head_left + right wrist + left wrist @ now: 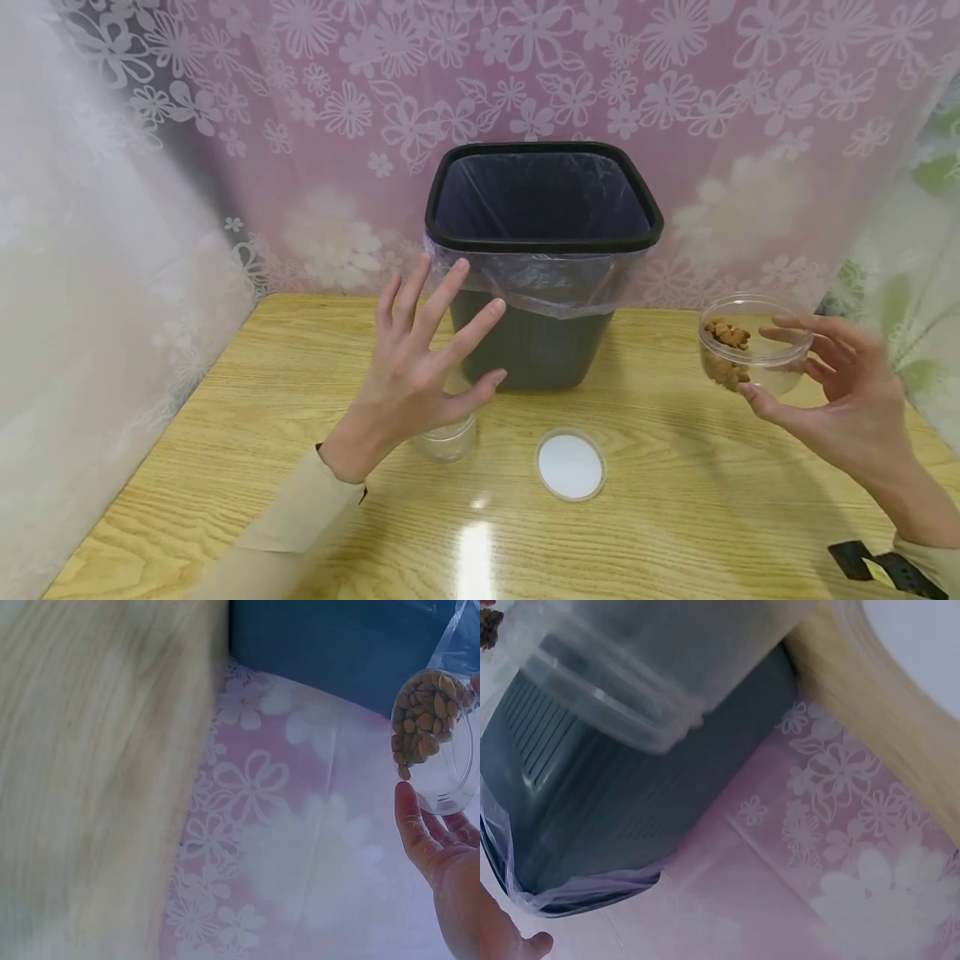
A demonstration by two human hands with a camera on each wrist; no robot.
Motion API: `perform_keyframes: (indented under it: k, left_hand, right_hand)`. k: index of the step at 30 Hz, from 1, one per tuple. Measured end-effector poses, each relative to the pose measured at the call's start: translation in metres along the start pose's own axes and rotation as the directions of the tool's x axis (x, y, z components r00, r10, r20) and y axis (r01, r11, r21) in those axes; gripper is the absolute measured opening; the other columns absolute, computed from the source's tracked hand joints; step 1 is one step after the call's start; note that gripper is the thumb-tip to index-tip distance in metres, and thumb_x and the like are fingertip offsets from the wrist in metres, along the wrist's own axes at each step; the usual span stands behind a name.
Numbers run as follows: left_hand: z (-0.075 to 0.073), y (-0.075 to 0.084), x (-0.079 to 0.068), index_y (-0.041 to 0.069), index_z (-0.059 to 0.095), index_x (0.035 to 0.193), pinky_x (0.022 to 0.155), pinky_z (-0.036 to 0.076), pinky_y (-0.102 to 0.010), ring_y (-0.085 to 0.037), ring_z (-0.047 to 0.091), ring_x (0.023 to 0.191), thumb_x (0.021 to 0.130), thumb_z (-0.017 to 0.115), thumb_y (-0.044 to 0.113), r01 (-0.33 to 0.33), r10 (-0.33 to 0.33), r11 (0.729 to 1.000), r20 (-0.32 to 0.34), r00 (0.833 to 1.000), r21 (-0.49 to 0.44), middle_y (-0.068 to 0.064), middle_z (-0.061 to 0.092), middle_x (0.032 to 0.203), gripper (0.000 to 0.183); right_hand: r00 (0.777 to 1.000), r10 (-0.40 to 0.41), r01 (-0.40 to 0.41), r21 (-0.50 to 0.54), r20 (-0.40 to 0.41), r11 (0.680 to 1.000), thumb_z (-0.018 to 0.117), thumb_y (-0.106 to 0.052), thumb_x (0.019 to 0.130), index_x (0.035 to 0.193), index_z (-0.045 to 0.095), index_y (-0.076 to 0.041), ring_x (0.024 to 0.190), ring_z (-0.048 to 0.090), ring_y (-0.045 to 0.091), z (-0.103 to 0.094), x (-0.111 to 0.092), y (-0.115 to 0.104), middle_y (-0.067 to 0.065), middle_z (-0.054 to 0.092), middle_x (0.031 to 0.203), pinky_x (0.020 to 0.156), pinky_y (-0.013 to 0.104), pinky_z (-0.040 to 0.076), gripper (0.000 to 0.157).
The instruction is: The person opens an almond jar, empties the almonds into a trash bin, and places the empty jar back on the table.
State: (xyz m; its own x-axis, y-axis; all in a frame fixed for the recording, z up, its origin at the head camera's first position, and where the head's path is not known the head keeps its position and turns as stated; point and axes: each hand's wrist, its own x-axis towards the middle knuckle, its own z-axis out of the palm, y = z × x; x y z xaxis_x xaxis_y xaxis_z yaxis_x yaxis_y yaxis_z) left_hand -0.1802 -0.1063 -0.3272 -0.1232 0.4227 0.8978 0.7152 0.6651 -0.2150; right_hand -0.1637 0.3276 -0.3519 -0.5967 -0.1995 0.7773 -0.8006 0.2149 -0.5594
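My right hand (862, 400) grips a clear round plastic tub (783, 360) above the right side of the table, thumb on the near side and fingers around the far side. Brown almonds (424, 716) are heaped to one side of this tilted tub. My left hand (416, 371) is spread wide with nothing in it, in front of the bin. Below it on the table stands a second clear tub (450, 446), partly hidden by the hand in the head view and large in the left wrist view. A round white-centred lid (570, 468) lies to its right.
A dark grey bin (532, 350) with a black rim and a translucent liner (555, 283) stands at the back of the wooden table (660, 517). Behind it hangs a pink flowered curtain (337, 125), with pale curtains on both sides.
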Motion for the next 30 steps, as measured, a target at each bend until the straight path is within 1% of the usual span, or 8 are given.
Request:
perform_keyframes:
  k: [1,3,6,12,15,22,27,30]
  left_hand:
    - [-0.001,-0.003,0.003,0.018,0.063,0.137,0.115,0.027,-0.072,-0.054,0.041,0.140,0.088,0.070,0.045,-0.001,0.001,1.000,-0.004,1.000,-0.005,-0.024,0.052,0.148,0.056]
    - [-0.003,-0.007,0.009,0.018,0.062,0.138,0.116,0.025,-0.072,-0.054,0.040,0.141,0.087,0.072,0.044,0.000,0.000,1.000,0.003,1.000,-0.012,-0.024,0.052,0.149,0.057]
    - [-0.006,-0.013,0.017,0.019,0.060,0.140,0.116,0.024,-0.072,-0.054,0.039,0.142,0.086,0.074,0.043,-0.003,0.003,1.000,0.026,1.000,-0.014,-0.024,0.050,0.150,0.060]
    - [-0.010,-0.021,0.027,0.019,0.057,0.142,0.117,0.025,-0.071,-0.052,0.037,0.144,0.086,0.075,0.042,-0.008,0.009,1.000,0.066,0.998,-0.009,-0.023,0.048,0.153,0.063]
    - [-0.011,-0.025,0.029,0.019,0.056,0.143,0.118,0.024,-0.071,-0.051,0.037,0.145,0.086,0.076,0.041,-0.006,0.008,1.000,0.084,0.996,-0.021,-0.023,0.047,0.154,0.064]
    - [-0.015,-0.033,0.039,0.019,0.056,0.146,0.116,0.026,-0.069,-0.046,0.033,0.150,0.088,0.073,0.046,-0.008,0.014,0.999,0.162,0.987,-0.036,-0.020,0.045,0.157,0.066]
    - [-0.017,-0.040,0.049,0.019,0.057,0.146,0.113,0.029,-0.069,-0.046,0.033,0.150,0.088,0.072,0.047,-0.025,0.036,0.998,0.195,0.980,-0.060,-0.019,0.046,0.156,0.066]
    - [-0.018,-0.045,0.054,0.018,0.056,0.146,0.113,0.029,-0.068,-0.046,0.033,0.150,0.089,0.071,0.047,-0.038,0.054,0.996,0.214,0.975,-0.077,-0.019,0.046,0.156,0.065]
  right_hand:
    - [1.000,0.004,-0.004,-0.054,0.004,0.999,0.085,-0.028,0.076,0.138,0.035,0.016,0.121,0.063,0.011,-0.001,0.001,0.000,0.005,0.061,0.137,0.091,0.009,0.049,0.091]
    - [1.000,0.005,-0.005,-0.103,0.005,0.995,0.085,-0.032,0.076,0.138,0.036,0.016,0.121,0.063,0.011,-0.003,0.003,0.000,0.004,0.061,0.138,0.091,0.009,0.049,0.092]
    - [1.000,0.001,-0.001,-0.144,-0.001,0.990,0.084,-0.035,0.076,0.137,0.037,0.016,0.119,0.063,0.011,-0.004,0.008,0.000,0.003,0.062,0.138,0.088,0.008,0.050,0.093]
    - [1.000,0.005,-0.006,-0.139,-0.009,0.990,0.085,-0.034,0.075,0.137,0.037,0.016,0.117,0.063,0.011,-0.005,0.016,-0.002,0.002,0.062,0.137,0.087,0.008,0.050,0.094]
    - [1.000,0.015,-0.016,-0.174,-0.004,0.985,0.083,-0.039,0.075,0.138,0.036,0.016,0.118,0.063,0.010,-0.005,0.019,-0.004,0.000,0.061,0.138,0.088,0.008,0.050,0.095]
    - [1.000,-0.011,0.009,-0.089,-0.019,0.996,0.089,-0.029,0.073,0.136,0.037,0.017,0.117,0.064,0.012,-0.005,0.029,-0.002,0.003,0.064,0.135,0.087,0.009,0.051,0.094]
    - [1.000,-0.017,0.015,-0.221,-0.009,0.975,0.083,-0.046,0.074,0.136,0.037,0.017,0.116,0.064,0.008,-0.006,0.037,-0.006,-0.003,0.063,0.134,0.087,0.007,0.050,0.100]
    - [1.000,-0.017,0.014,-0.238,-0.012,0.971,0.083,-0.046,0.074,0.136,0.037,0.017,0.116,0.064,0.008,-0.007,0.042,-0.008,-0.004,0.062,0.134,0.087,0.007,0.050,0.099]
